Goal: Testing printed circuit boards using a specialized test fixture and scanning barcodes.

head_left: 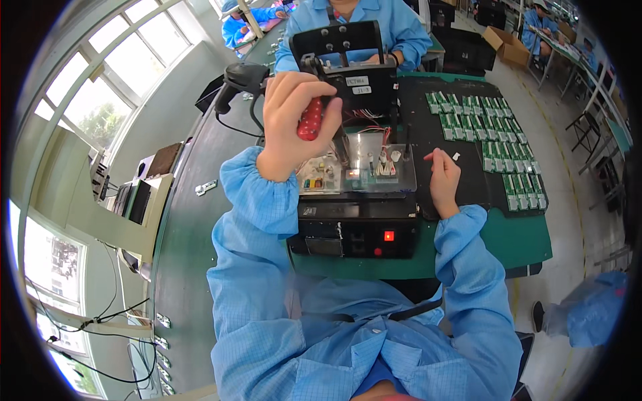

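My left hand point(294, 117) is wrapped round the red, white-dotted handle point(310, 121) of a black test fixture point(354, 210). The fixture's black upper plate point(369, 85) stands raised at the back. Below it, a clear bed point(404, 175) carries electronic parts, a small lit spot and bundled wires point(385, 164). A red switch point(389, 236) glows on the front panel. To the right of the fixture, my right hand point(445, 180) rests with curled fingers on a black mat point(471, 184). No object shows in it. Beside it lies a small white scrap point(456, 156).
Rows of green-and-white circuit boards point(491, 127) cover the mat's right side. A black handheld scanner point(244, 79) stands left of the fixture. One loose board point(206, 188) lies on the green table point(190, 260). A person in blue point(408, 37) sits opposite, behind the fixture.
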Available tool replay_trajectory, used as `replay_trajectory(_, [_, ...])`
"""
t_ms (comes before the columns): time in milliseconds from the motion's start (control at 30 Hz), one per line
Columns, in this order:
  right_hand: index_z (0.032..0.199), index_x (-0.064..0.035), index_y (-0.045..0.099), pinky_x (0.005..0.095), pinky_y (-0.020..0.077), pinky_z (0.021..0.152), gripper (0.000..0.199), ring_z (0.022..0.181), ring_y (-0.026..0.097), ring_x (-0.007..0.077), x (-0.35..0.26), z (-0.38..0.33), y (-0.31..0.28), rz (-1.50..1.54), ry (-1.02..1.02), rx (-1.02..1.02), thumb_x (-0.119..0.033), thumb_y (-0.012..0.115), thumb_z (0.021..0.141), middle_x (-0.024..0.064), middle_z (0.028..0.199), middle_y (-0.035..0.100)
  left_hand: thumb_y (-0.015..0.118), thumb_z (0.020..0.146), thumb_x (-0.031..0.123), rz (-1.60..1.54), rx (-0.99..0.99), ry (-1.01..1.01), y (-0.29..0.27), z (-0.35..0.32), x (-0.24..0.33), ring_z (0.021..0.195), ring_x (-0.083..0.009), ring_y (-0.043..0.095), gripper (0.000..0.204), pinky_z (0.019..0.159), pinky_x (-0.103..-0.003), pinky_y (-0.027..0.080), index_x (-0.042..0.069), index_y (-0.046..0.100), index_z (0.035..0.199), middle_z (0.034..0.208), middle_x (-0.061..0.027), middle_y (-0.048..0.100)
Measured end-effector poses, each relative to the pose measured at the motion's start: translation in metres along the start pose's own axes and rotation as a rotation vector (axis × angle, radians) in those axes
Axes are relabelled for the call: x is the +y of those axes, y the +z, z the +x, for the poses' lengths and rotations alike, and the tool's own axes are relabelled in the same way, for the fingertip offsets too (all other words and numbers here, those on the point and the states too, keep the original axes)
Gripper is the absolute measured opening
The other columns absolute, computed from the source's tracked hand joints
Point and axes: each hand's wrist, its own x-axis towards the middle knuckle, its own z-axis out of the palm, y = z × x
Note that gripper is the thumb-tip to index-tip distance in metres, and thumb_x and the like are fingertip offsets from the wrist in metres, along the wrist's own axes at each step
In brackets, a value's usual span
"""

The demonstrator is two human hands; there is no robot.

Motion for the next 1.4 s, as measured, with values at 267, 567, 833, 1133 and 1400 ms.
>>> replay_trajectory(267, [0.081, 0.0003, 0.069, 0.0297, 0.0229, 0.051, 0.04, 0.057, 0.034, 0.0032, 0.012, 0.002, -0.002, -0.003, 0.097, -0.026, -0.028, 0.056, 0.106, -0.0022, 0.056, 0.038, 0.082, 0.082, 0.024, -0.378, -0.058, -0.641, -0.017, 0.051, -0.022, 0.058, -0.008, 0.056, 0.023, 0.057, -0.033, 0.045, 0.006, 0.071, 0.092, 0.07, -0.0012, 0.066])
replay_trajectory(567, [0.081, 0.0, 0.07, 0.0314, 0.0289, 0.052, 0.039, 0.057, 0.039, 0.0057, 0.016, 0.001, 0.002, -0.034, -0.011, -0.035, -0.028, 0.057, 0.105, 0.0, 0.056, 0.044, 0.073, 0.09, 0.029, -0.303, -0.232, -0.984, 0.05, 0.077, -0.137, 0.071, -0.0149, 0.064, 0.034, 0.066, -0.033, 0.051, 0.001, 0.067, 0.109, 0.083, -0.0078, 0.068])
replay_trajectory(833, [0.082, -0.0001, 0.071, 0.031, 0.0296, 0.052, 0.038, 0.056, 0.039, 0.0053, 0.02, 0.002, 0.0, -0.048, 0.118, -0.073, -0.028, 0.057, 0.104, -0.0002, 0.055, 0.044, 0.067, 0.073, 0.003, -0.287, 0.225, -0.084, -0.01, -0.029, 0.079, 0.064, -0.0226, 0.058, 0.011, 0.062, -0.033, 0.045, 0.005, 0.064, 0.083, 0.073, -0.0073, 0.06])
replay_trajectory(1133, [0.083, 0.001, 0.071, 0.0309, 0.0328, 0.053, 0.04, 0.056, 0.041, 0.0063, 0.022, 0.003, -0.001, -0.094, 0.107, -0.063, -0.029, 0.056, 0.105, 0.0017, 0.056, 0.047, 0.065, 0.091, 0.028, 0.212, -0.667, -0.536, 0.044, -0.141, 0.098, 0.107, -0.0379, 0.06, 0.035, 0.097, -0.047, 0.047, 0.001, 0.066, 0.113, 0.112, -0.0181, 0.063])
replay_trajectory(1400, [0.082, 0.0011, 0.071, 0.0298, 0.0331, 0.055, 0.041, 0.06, 0.043, 0.0064, 0.031, 0.004, -0.001, -0.057, 0.1, -0.102, -0.029, 0.056, 0.105, 0.0005, 0.058, 0.048, 0.072, 0.082, 0.017, 0.164, -0.305, -0.523, 0.053, -0.155, 0.088, 0.105, -0.0363, 0.059, 0.025, 0.095, -0.047, 0.047, 0.002, 0.069, 0.102, 0.109, -0.0169, 0.062])
